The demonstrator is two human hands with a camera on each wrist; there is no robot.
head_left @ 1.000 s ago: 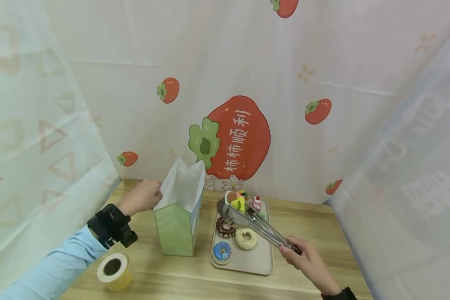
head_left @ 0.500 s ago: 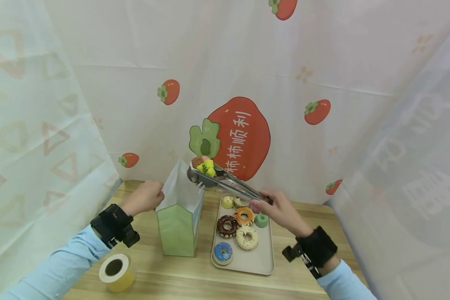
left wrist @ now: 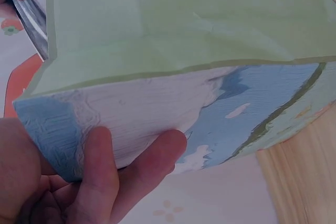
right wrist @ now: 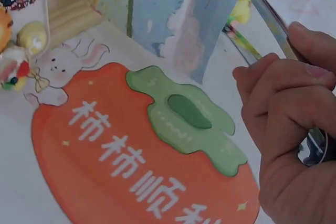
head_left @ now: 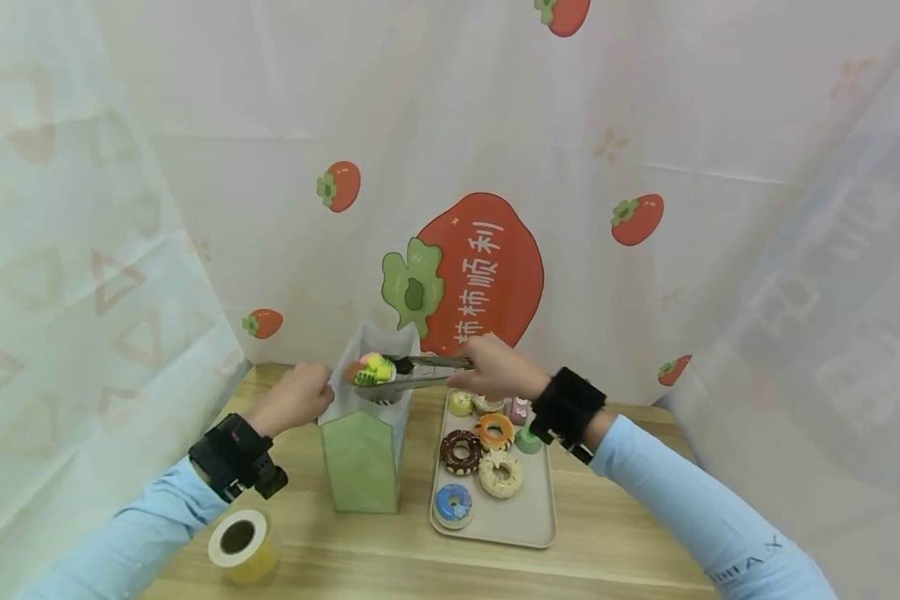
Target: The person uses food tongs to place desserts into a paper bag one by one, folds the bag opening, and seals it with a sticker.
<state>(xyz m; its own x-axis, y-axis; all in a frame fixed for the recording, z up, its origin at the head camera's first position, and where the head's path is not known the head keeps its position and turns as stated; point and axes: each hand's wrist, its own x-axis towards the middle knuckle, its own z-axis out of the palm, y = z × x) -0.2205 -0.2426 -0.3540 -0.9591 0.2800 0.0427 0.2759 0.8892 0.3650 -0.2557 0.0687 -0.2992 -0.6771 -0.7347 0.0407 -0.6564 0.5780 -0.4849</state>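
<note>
A green paper bag (head_left: 362, 462) stands upright on the table, its white-lined mouth gaping. My left hand (head_left: 305, 396) grips the bag's upper left edge; in the left wrist view two fingers (left wrist: 100, 166) lie along its blue-and-white printed side. With my right hand (head_left: 498, 371) I hold metal food tongs (head_left: 420, 383). Their ends carry a pastry (head_left: 372, 367) topped with yellow, pink, brown and green pieces, at the mouth of the bag. The right wrist view shows the curled fingers of that hand (right wrist: 294, 98) around the tongs.
Right of the bag lies a beige tray (head_left: 528, 521) with several pastries, among them a chocolate donut (head_left: 447, 458), a blue donut (head_left: 442, 507) and an orange donut (head_left: 485, 431). A tape roll (head_left: 253, 562) sits front left. A printed curtain (head_left: 495, 100) hangs behind the table.
My right hand has lifted the tongs and pastry off the tray, swung them left, then lowered them into the bag's mouth. The left hand keeps its grip on the bag.
</note>
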